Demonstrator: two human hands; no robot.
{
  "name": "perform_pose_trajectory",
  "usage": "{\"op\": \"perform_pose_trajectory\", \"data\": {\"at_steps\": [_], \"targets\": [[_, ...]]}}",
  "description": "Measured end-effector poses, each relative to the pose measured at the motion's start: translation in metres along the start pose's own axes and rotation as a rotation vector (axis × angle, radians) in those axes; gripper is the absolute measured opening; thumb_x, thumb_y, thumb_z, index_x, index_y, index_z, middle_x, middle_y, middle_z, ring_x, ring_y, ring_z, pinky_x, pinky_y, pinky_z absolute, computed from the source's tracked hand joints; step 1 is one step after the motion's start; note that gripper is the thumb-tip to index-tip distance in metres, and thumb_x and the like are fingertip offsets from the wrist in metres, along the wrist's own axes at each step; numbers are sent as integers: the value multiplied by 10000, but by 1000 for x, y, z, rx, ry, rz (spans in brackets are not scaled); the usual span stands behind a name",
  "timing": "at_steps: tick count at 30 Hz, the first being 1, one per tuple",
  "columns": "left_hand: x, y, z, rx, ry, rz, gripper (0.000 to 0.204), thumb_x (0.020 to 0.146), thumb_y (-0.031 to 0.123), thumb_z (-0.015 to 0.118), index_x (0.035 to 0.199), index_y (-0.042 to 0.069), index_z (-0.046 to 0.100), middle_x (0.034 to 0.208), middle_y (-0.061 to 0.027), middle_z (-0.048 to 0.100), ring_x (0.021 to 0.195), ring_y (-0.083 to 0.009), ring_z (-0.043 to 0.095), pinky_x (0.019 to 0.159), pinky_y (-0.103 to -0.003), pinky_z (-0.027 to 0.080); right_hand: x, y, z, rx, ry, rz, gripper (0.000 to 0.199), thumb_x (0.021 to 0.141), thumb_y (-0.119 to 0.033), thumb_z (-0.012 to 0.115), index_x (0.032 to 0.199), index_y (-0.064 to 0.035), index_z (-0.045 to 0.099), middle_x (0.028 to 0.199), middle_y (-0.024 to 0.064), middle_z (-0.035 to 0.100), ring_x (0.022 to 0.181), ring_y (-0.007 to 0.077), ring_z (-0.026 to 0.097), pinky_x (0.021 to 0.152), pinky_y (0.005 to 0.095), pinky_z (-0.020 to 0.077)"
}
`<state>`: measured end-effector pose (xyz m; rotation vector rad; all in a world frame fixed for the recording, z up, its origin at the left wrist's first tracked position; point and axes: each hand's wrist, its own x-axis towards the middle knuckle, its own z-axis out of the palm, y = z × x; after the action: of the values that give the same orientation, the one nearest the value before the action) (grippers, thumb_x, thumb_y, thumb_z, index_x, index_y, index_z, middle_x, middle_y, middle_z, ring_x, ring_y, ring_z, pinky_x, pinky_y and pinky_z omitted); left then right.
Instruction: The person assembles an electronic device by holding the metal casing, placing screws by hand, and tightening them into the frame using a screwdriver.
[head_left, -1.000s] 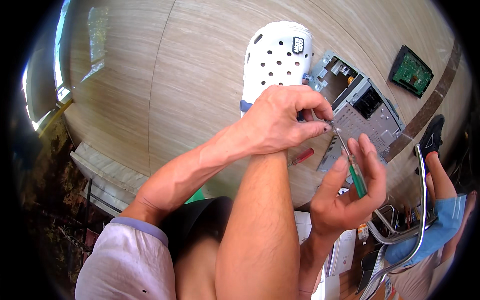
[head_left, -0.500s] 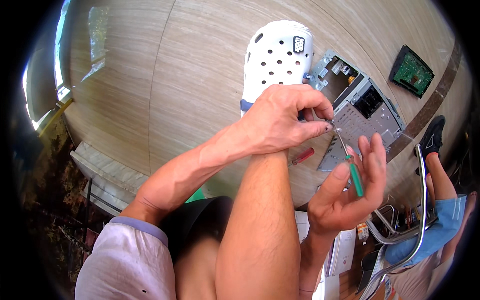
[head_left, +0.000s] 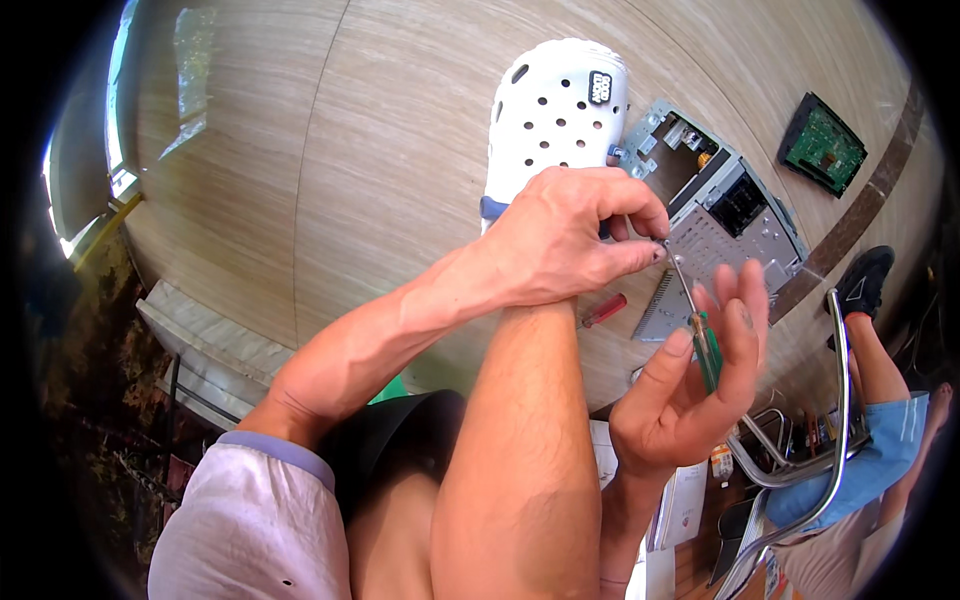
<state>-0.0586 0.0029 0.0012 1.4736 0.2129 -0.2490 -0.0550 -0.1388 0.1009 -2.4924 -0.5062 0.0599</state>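
My left hand (head_left: 575,240) reaches across my bare leg (head_left: 525,420), its thumb and index finger pinched together. A tiny dark piece seems to be between them, too small to make out. There the tip of a screwdriver (head_left: 706,352) meets the fingertips. My right hand (head_left: 680,395) holds its green handle between thumb and fingers, the other fingers loosely raised. Just beyond lies an open metal device housing (head_left: 730,230), with perforated sheet and a dark inner part, on the floor. A white clog (head_left: 545,115) is under and beyond my left hand.
A red-handled screwdriver (head_left: 604,311) lies on the tiled floor (head_left: 400,120) beside my leg. At far right is a green circuit board (head_left: 825,147) in a dark frame. Another person's leg (head_left: 880,350) and a metal chair frame (head_left: 838,400) stand at right. Papers (head_left: 684,505) lie below.
My right hand's fingers have curled and shifted slightly left around the green handle, which appears turned. The left hand stays in place. The other person's foot has moved slightly.
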Motion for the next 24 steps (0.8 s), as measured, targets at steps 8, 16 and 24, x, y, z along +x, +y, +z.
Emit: {"op": "perform_pose_trajectory", "data": {"at_steps": [8,16,24], "targets": [[0,1,1,-15,4,-8,163,806,71,784,955,46,722,831,-32,693,740,-114,639,677,-262,523,0,-6,-10,-133,-114,139,368,994,41,516,1347,83,420,1205,275,623,1080,324,662,932,401,560],[0,0,0,-10,-9,-22,162,812,80,781,959,48,722,838,-31,691,755,-111,639,689,-258,523,-4,-7,-5,-45,-30,175,328,991,-29,580,1273,97,470,1215,301,614,1042,347,678,890,383,585],[1,2,-1,-16,-17,-41,160,810,81,784,954,50,722,838,-27,690,750,-110,633,686,-258,518,3,1,-1,-21,-9,2,415,991,-10,567,1361,89,409,1174,275,650,1037,336,669,911,390,554]]}}
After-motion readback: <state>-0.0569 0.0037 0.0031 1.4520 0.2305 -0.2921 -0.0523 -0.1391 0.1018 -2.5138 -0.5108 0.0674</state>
